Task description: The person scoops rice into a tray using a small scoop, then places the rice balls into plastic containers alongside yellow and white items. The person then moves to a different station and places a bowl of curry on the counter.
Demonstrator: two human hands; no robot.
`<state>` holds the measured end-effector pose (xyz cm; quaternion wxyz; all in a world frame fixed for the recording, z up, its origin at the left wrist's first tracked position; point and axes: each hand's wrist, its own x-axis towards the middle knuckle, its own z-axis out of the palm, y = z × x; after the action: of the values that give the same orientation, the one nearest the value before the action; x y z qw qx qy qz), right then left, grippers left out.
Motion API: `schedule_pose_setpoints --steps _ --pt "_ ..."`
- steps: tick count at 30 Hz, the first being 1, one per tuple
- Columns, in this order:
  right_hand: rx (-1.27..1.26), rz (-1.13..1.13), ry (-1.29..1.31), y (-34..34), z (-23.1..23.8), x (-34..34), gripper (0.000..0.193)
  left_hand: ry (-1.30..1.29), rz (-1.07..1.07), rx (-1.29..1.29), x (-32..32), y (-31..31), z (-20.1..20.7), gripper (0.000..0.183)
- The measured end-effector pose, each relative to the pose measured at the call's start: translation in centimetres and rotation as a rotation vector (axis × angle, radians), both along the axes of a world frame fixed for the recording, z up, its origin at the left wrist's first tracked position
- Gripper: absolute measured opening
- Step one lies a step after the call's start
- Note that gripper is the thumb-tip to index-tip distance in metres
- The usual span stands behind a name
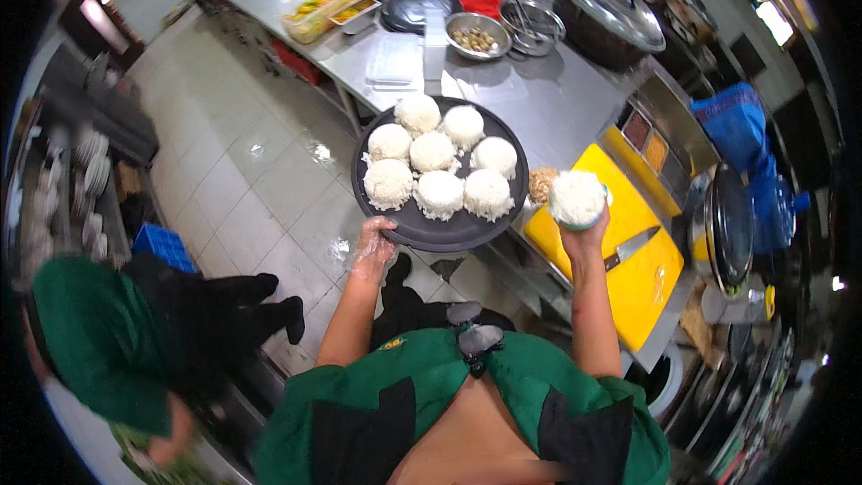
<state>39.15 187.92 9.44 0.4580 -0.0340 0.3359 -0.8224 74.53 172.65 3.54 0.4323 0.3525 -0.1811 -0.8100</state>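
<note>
My left hand (371, 253), in a clear plastic glove, grips the near left rim of a round black tray (449, 234). Several domed mounds of white rice (433, 152) sit on this tray, which is held over the floor and the steel table's edge. To the right of the tray, my right hand (590, 235) is wrapped round a small bowl of white rice (576, 198), heaped above its rim. Below that hand, a knife (634, 246) lies on a yellow cutting board (642, 310). A tan, crumbly heap (541, 183) shows between tray and bowl.
On the steel table (575, 90) stand a metal bowl of small round food (477, 37), a large lidded pot (611, 16) and a tub of cut vegetables (316, 22). Another person in green (99, 332) bends at the left, near a blue crate (164, 247).
</note>
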Motion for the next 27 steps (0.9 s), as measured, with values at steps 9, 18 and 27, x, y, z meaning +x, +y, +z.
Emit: schedule_pose_setpoints --steps 9,18,27 --pt "-0.044 0.029 -0.024 -7.6 -1.6 3.3 0.043 -0.096 -0.023 0.103 -1.0 -0.9 1.7 0.016" --pt "-0.205 -0.033 -0.04 -7.1 -0.4 5.9 0.049 0.069 -0.606 0.042 1.5 -1.3 3.4 0.045" --pt "-0.201 0.136 -0.051 -5.8 1.5 4.6 0.053 -0.313 -0.34 0.045 10.7 -0.8 3.3 0.062"
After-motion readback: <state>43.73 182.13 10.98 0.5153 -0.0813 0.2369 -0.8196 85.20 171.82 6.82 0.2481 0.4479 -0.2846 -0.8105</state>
